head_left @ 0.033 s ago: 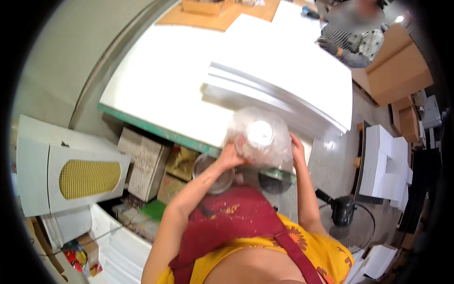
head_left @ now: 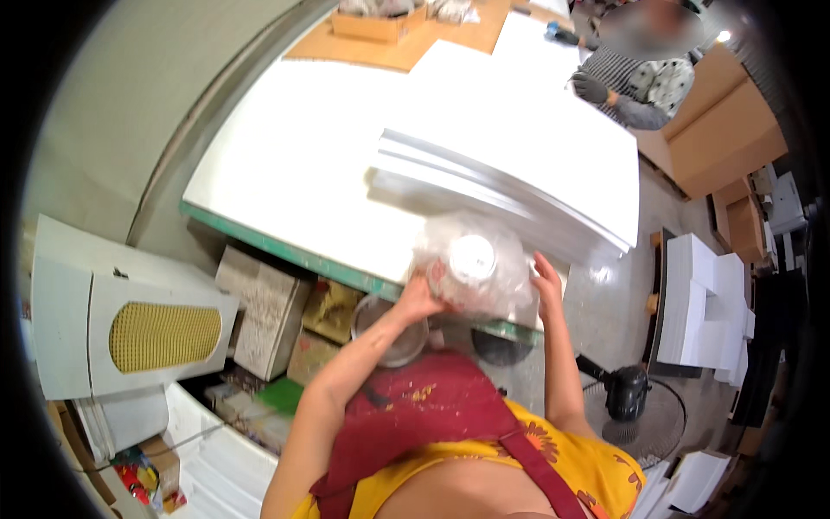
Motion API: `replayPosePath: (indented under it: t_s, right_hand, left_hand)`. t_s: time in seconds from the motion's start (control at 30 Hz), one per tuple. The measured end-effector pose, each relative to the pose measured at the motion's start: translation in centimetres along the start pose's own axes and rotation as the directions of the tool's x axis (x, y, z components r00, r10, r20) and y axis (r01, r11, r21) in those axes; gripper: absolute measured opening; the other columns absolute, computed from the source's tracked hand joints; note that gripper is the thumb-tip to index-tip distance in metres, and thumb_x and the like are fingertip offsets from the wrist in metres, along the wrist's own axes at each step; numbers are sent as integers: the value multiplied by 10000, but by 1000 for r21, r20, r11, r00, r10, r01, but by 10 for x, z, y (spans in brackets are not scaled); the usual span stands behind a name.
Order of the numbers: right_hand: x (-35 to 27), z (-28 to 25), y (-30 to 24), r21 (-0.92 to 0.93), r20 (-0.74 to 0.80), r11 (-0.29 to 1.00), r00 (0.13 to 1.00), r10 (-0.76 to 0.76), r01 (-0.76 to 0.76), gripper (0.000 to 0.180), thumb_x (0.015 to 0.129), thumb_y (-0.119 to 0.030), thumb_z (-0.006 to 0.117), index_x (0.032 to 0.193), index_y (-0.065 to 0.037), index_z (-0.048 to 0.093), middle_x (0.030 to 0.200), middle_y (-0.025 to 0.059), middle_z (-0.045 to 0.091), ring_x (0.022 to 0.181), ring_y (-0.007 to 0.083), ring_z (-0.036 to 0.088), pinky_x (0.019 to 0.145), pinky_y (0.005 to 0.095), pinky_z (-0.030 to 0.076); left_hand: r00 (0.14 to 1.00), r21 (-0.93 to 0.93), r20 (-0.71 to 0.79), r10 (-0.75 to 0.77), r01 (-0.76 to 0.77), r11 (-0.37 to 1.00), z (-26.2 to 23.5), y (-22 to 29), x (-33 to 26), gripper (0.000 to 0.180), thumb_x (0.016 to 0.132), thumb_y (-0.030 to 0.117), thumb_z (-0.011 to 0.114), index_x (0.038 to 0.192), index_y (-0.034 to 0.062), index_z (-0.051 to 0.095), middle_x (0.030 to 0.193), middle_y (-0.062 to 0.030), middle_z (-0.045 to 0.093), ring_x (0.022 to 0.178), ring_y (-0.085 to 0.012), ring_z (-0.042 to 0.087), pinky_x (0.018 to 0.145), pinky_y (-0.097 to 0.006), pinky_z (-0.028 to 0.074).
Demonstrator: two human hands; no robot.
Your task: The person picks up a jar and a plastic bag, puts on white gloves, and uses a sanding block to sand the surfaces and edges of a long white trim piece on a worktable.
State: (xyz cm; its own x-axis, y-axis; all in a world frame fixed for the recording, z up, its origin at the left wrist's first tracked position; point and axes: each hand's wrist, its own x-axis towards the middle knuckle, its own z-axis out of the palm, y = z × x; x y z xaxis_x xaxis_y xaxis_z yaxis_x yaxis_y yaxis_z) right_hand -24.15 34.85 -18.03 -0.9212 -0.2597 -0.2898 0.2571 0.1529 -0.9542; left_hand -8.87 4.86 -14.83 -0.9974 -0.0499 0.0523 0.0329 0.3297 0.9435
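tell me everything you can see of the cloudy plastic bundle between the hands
The cloudy plastic bundle is rounded and see-through in places, its surface looking thin and crinkled. A bright white disc shows near its middle, with reddish marks to the left. It sits at the near edge of the green-edged table, in front of the white stack. The left hand grips its lower left; the right hand is open at its right, contact unclear. Blur hides finer detail.

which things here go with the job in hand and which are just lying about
Likely in use: translucent object, held by the left hand; right hand, open beside it; green-edged table.

Seemingly just lying about: black fan; yellow-meshed cabinet; large cardboard box.
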Motion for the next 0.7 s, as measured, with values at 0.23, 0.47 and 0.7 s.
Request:
replayPosePath:
  t_s: [0.23,0.47,0.7]
  right_hand:
    - [-41,40,-100,-379,565,805,803,-189,456,1303,588,-333,919,1586,-86,119,1627,174,181,1491,339,221,1180,451,279]
    - [19,73,-24,-414,709,541,632,-313,732,952,692,-152,798,1503,-14,320,1422,229,507,1263,369,531,1079,449,406]
    - [-9,113,-75,-96,560,903,773,-298,418,688,683,-264,888,1262,-49,584,1169,65,648,1070,192,627,926,361,507]
  left_hand:
    - [998,93,8,61,-62,994,5,-3,30,982,590,353,914,1400,38,456,1413,-164,486,1320,-341,459,1127,-434,351]
    - [975,25,216,-51,47,999,-24,15,34,879,628,443,869,1349,70,532,1343,-139,565,1265,-312,516,1094,-428,398]
    - [946,306,15,322,-311,900,15,-69,43,978,569,561,831,1352,65,521,1340,-162,537,1288,-334,463,1121,-430,292]
